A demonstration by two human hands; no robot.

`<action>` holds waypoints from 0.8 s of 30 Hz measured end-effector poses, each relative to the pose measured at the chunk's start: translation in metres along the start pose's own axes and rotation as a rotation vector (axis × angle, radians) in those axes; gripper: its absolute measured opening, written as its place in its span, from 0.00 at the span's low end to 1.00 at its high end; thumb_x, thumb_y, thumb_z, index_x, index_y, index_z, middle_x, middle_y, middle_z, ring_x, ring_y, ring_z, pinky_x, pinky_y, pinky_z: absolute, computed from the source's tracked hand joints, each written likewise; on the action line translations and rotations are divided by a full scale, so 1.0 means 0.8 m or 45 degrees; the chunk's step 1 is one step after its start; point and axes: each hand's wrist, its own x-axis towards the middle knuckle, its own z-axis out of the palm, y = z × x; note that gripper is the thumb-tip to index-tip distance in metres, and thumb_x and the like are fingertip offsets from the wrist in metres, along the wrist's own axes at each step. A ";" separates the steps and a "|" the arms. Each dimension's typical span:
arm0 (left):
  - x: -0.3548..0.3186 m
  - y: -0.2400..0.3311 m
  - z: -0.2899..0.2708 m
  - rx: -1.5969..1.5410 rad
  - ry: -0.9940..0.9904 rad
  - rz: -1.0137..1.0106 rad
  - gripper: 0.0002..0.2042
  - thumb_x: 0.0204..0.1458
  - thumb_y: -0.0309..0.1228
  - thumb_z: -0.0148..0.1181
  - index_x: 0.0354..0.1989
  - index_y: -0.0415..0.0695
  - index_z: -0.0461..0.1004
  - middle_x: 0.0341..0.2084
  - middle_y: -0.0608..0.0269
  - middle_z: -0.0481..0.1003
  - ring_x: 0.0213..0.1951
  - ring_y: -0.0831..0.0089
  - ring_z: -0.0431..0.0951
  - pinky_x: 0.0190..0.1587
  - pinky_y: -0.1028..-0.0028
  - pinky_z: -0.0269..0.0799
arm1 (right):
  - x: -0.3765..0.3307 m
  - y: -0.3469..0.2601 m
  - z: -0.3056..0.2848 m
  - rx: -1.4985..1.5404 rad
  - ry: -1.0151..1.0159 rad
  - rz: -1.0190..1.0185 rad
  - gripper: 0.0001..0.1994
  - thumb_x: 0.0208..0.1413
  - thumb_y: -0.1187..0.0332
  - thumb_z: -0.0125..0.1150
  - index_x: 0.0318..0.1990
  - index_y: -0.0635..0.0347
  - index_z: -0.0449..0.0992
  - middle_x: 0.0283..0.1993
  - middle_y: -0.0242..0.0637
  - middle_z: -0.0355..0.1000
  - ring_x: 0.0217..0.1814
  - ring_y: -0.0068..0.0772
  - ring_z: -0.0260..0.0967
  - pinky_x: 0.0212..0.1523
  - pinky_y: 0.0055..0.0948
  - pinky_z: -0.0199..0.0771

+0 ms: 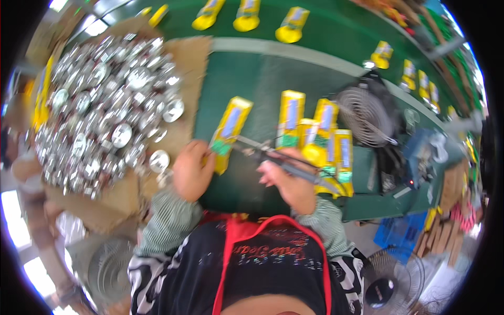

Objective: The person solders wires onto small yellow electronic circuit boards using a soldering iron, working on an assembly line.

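Note:
My left hand (pixel 193 169) grips the lower left edge of a yellow casing (pixel 231 125) with a blue panel and a green end, which lies tilted on the dark green mat. My right hand (pixel 290 176) is closed around a soldering iron (pixel 294 169) with a long dark handle. Its thin metal tip points left and reaches the green part of that casing; blur hides whether they touch. Several similar yellow casings (pixel 290 116) lie beside and beyond my right hand, some overlapping.
A heap of shiny silver round parts (pixel 115 105) covers cardboard (pixel 190 68) at the left. Farther off, more yellow pieces (pixel 292 25) lie along a green strip. To the right stand a round fan-like grille (pixel 366 115) and a blue box (pixel 417 157) with a red light.

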 end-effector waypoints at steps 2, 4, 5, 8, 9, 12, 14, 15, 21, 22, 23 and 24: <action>-0.003 -0.001 -0.004 0.083 -0.027 -0.020 0.05 0.44 0.25 0.56 0.25 0.37 0.68 0.26 0.49 0.69 0.30 0.51 0.70 0.32 0.60 0.65 | -0.004 0.002 -0.002 -0.042 -0.059 -0.023 0.12 0.53 0.73 0.57 0.44 0.67 0.69 0.32 0.41 0.73 0.28 0.27 0.72 0.28 0.22 0.73; -0.007 -0.011 -0.006 0.018 -0.072 -0.009 0.04 0.45 0.23 0.55 0.25 0.37 0.67 0.25 0.48 0.69 0.29 0.51 0.70 0.31 0.61 0.65 | -0.005 -0.005 -0.002 -0.031 -0.037 -0.080 0.08 0.53 0.73 0.58 0.39 0.67 0.71 0.31 0.36 0.73 0.28 0.23 0.72 0.27 0.21 0.72; -0.012 -0.011 -0.006 0.038 -0.071 -0.039 0.04 0.45 0.23 0.55 0.25 0.37 0.68 0.25 0.48 0.69 0.29 0.51 0.69 0.31 0.61 0.65 | -0.006 -0.003 -0.007 -0.048 -0.066 -0.110 0.09 0.52 0.72 0.59 0.39 0.66 0.71 0.30 0.35 0.73 0.27 0.21 0.72 0.26 0.20 0.72; -0.014 -0.008 -0.008 0.029 -0.074 0.038 0.04 0.45 0.23 0.56 0.26 0.37 0.68 0.26 0.49 0.69 0.29 0.53 0.70 0.31 0.62 0.65 | -0.019 -0.021 -0.009 -0.037 -0.076 -0.110 0.08 0.54 0.69 0.56 0.37 0.63 0.70 0.27 0.30 0.70 0.28 0.18 0.69 0.28 0.20 0.70; -0.014 -0.005 -0.006 0.009 -0.075 0.061 0.04 0.46 0.23 0.56 0.26 0.37 0.68 0.26 0.50 0.69 0.29 0.54 0.70 0.32 0.63 0.65 | -0.023 -0.021 -0.012 -0.045 -0.053 -0.141 0.08 0.54 0.69 0.56 0.37 0.63 0.70 0.27 0.30 0.70 0.28 0.18 0.69 0.28 0.20 0.70; -0.011 0.006 -0.023 -0.015 -0.146 0.063 0.06 0.48 0.24 0.56 0.32 0.37 0.69 0.28 0.49 0.70 0.31 0.56 0.71 0.33 0.63 0.66 | -0.032 -0.013 -0.018 -0.053 -0.020 -0.144 0.08 0.54 0.69 0.56 0.38 0.63 0.71 0.27 0.30 0.71 0.28 0.18 0.69 0.29 0.20 0.70; -0.008 0.011 -0.041 0.238 -0.034 0.007 0.11 0.49 0.26 0.56 0.41 0.38 0.68 0.35 0.47 0.71 0.39 0.52 0.71 0.42 0.64 0.66 | -0.035 -0.010 -0.022 -0.058 -0.002 -0.147 0.09 0.54 0.69 0.57 0.39 0.63 0.71 0.27 0.30 0.71 0.27 0.18 0.69 0.28 0.20 0.70; -0.004 -0.015 -0.047 0.630 0.128 0.232 0.17 0.50 0.29 0.55 0.48 0.40 0.66 0.46 0.46 0.68 0.50 0.47 0.67 0.52 0.61 0.62 | -0.038 -0.012 -0.024 -0.050 -0.011 -0.146 0.09 0.54 0.69 0.57 0.39 0.63 0.71 0.27 0.30 0.71 0.27 0.18 0.69 0.28 0.20 0.70; -0.007 -0.021 -0.080 0.725 0.076 0.207 0.22 0.47 0.32 0.58 0.51 0.38 0.65 0.51 0.48 0.66 0.56 0.47 0.62 0.54 0.57 0.60 | -0.041 -0.010 -0.028 -0.050 0.100 -0.175 0.11 0.52 0.71 0.58 0.42 0.65 0.70 0.30 0.36 0.73 0.26 0.21 0.70 0.26 0.20 0.71; -0.007 -0.009 -0.075 0.600 0.086 0.167 0.22 0.45 0.32 0.60 0.49 0.39 0.67 0.51 0.50 0.66 0.55 0.50 0.64 0.53 0.61 0.63 | -0.043 -0.013 -0.030 -0.037 0.097 -0.198 0.11 0.52 0.74 0.57 0.43 0.66 0.69 0.32 0.41 0.74 0.27 0.24 0.72 0.26 0.20 0.73; -0.001 0.022 -0.068 0.543 -0.050 0.082 0.25 0.43 0.35 0.62 0.50 0.39 0.67 0.50 0.50 0.67 0.54 0.52 0.64 0.52 0.60 0.63 | -0.046 -0.018 -0.034 -0.068 0.138 -0.210 0.11 0.53 0.74 0.56 0.43 0.67 0.68 0.31 0.42 0.74 0.27 0.24 0.72 0.25 0.20 0.73; 0.001 0.051 -0.056 0.475 -0.171 0.003 0.28 0.40 0.38 0.64 0.51 0.39 0.66 0.49 0.51 0.67 0.54 0.54 0.65 0.52 0.59 0.63 | -0.047 -0.022 -0.038 -0.105 0.180 -0.235 0.11 0.53 0.75 0.56 0.43 0.67 0.68 0.31 0.43 0.74 0.26 0.25 0.72 0.25 0.20 0.73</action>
